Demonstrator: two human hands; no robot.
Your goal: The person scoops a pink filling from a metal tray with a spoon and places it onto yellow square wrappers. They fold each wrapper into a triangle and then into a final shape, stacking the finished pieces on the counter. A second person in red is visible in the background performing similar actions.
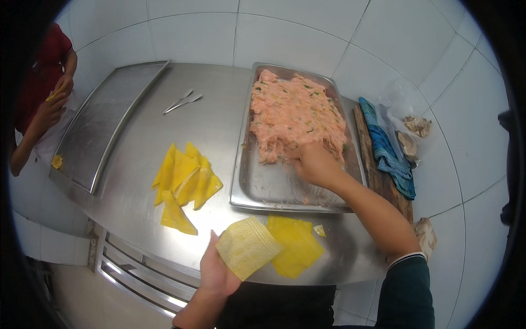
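In the head view, a brushed metal table (134, 159) stands against white-tiled walls (296, 24), with a person in red (52, 71) at its far left. A dark piece of board (400, 207) and a blue cloth (383, 145) lie along the right side.

The pale yellow sheet (246, 248) is thin, squarish and ridged near one edge. It lies across the left hand (219, 268) in front of the table's near edge — thumb beside it, fingers hidden beneath, so I cannot tell whether they clamp it. Brighter yellow sheets (296, 245) lie just beside it.

The deep metal tray (263, 192) holds pink filling (298, 109) flecked green, mostly toward its far end. The right hand (318, 163) reaches into the filling's near edge; its fingertips are partly buried — together or apart, I cannot tell.
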